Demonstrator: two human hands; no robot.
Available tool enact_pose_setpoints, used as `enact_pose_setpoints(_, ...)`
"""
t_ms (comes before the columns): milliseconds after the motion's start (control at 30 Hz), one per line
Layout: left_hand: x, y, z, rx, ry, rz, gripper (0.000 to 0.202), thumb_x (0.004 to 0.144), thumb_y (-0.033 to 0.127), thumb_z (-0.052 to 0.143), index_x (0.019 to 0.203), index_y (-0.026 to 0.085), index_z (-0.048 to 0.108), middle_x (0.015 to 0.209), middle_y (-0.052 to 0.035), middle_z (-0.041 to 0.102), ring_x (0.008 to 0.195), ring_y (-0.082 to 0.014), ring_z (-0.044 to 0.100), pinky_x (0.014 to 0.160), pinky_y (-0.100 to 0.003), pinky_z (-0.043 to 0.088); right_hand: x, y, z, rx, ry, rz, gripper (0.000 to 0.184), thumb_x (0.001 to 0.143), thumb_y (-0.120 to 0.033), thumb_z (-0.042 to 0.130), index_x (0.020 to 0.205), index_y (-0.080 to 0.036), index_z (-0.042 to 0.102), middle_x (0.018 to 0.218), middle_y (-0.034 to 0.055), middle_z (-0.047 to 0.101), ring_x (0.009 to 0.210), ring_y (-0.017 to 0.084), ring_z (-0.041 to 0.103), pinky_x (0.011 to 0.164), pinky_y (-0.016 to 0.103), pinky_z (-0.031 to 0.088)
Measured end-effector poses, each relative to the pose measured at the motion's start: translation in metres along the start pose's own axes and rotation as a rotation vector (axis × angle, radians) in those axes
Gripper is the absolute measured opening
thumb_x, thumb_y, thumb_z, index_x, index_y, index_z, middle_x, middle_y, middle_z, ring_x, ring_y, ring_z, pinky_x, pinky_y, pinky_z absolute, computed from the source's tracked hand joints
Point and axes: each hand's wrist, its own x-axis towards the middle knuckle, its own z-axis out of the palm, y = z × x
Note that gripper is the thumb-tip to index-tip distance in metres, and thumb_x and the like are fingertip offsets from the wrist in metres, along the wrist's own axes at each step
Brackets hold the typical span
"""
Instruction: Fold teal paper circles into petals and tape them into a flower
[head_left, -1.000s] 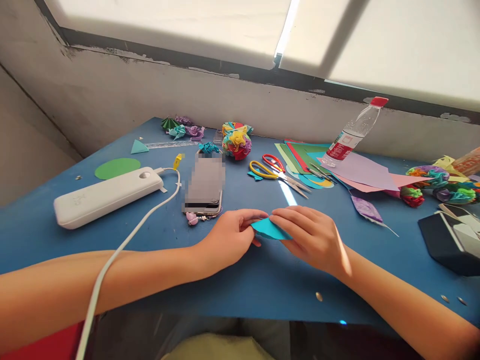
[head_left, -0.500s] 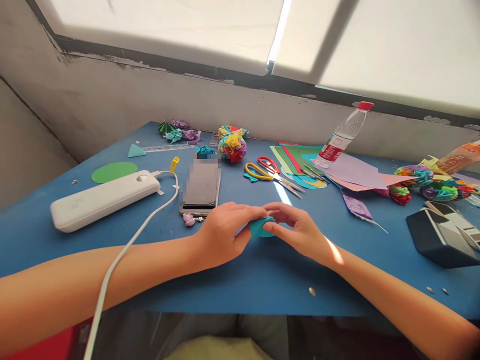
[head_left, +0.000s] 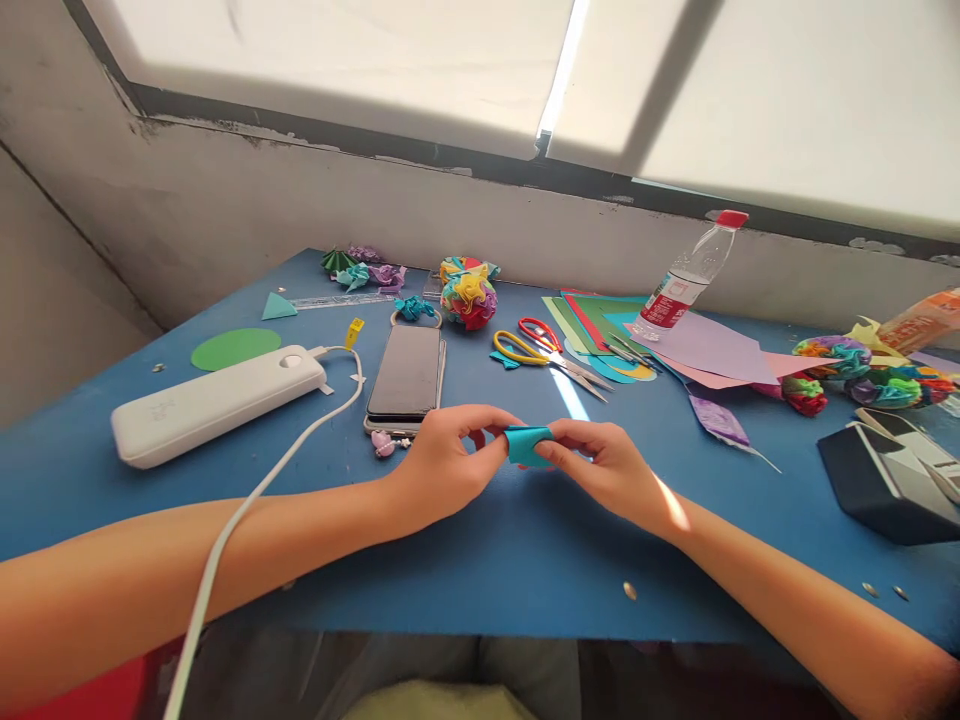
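A small folded piece of teal paper [head_left: 526,444] is held just above the blue table [head_left: 480,560], near its middle. My left hand [head_left: 450,462] pinches its left end with thumb and fingers closed. My right hand [head_left: 604,466] pinches its right end the same way. Both forearms reach in from the bottom corners. A phone [head_left: 409,374] lies just beyond my left hand.
A white power bank [head_left: 214,404] with a cable sits at left beside a green paper circle [head_left: 235,349]. Scissors [head_left: 551,354], coloured paper sheets [head_left: 637,335], a water bottle [head_left: 686,275] and paper flower balls [head_left: 468,291] lie further back. A dark box [head_left: 885,478] stands at right.
The teal paper was lying flat under my fingers; now it is folded smaller and lifted, pinched at both ends. My hands moved slightly closer together.
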Motion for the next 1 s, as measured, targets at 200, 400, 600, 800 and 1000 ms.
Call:
enact_pose_setpoints(200, -0.0026, -0.0018, 0.0025, 0.112, 0.046, 0.074, 0.014, 0.079, 0.016, 0.055, 0.077, 0.018, 0.069, 0.067, 0.0027, 0.066, 0.056, -0.0096, 0.048, 0.053, -0.02, 0.038, -0.0031, -0.0008, 0.0023, -0.04, 0.251, -0.308, 0.016, 0.087, -0.021, 0.055, 0.103, -0.02, 0.059, 0.102, 0.0082, 0.062, 0.094, 0.019, 0.059, 0.075, 0.033, 0.052)
enact_pose_setpoints(400, -0.0053, -0.002, 0.0052, 0.129, 0.03, 0.108, 0.013, 0.077, 0.013, 0.056, 0.073, 0.019, 0.068, 0.066, 0.003, 0.067, 0.057, -0.0095, 0.053, 0.055, -0.019, 0.04, -0.0037, -0.0076, 0.0035, -0.211, 0.198, -0.45, 0.011, 0.084, -0.014, 0.058, 0.093, -0.02, 0.062, 0.097, 0.0077, 0.061, 0.089, 0.018, 0.059, 0.077, 0.034, 0.051)
enact_pose_setpoints(600, -0.0059, -0.0023, 0.0056, 0.141, 0.019, 0.137, 0.014, 0.076, 0.013, 0.055, 0.071, 0.019, 0.066, 0.065, 0.0031, 0.066, 0.057, -0.0097, 0.052, 0.054, -0.019, 0.039, -0.0052, -0.004, 0.005, -0.184, 0.181, -0.38, 0.013, 0.085, -0.02, 0.058, 0.097, -0.02, 0.057, 0.09, 0.0057, 0.062, 0.083, 0.016, 0.058, 0.073, 0.031, 0.05)
enact_pose_setpoints(800, -0.0065, -0.0008, 0.0054, 0.144, -0.009, 0.124, 0.015, 0.075, 0.01, 0.05, 0.069, 0.017, 0.062, 0.06, 0.0039, 0.058, 0.054, -0.0085, 0.047, 0.05, -0.018, 0.036, -0.0066, -0.0026, 0.0063, -0.196, 0.134, -0.294, 0.009, 0.087, -0.024, 0.056, 0.094, -0.02, 0.058, 0.081, 0.003, 0.064, 0.071, 0.014, 0.057, 0.065, 0.027, 0.048)
enact_pose_setpoints(1000, -0.0058, -0.0001, 0.005, 0.117, -0.097, 0.089, 0.016, 0.08, 0.011, 0.048, 0.071, 0.017, 0.06, 0.061, 0.0036, 0.053, 0.056, -0.0089, 0.044, 0.05, -0.018, 0.035, -0.0069, -0.0056, 0.0062, -0.2, 0.141, -0.249, 0.008, 0.088, -0.025, 0.054, 0.091, -0.02, 0.06, 0.078, 0.0022, 0.064, 0.068, 0.013, 0.056, 0.063, 0.025, 0.048)
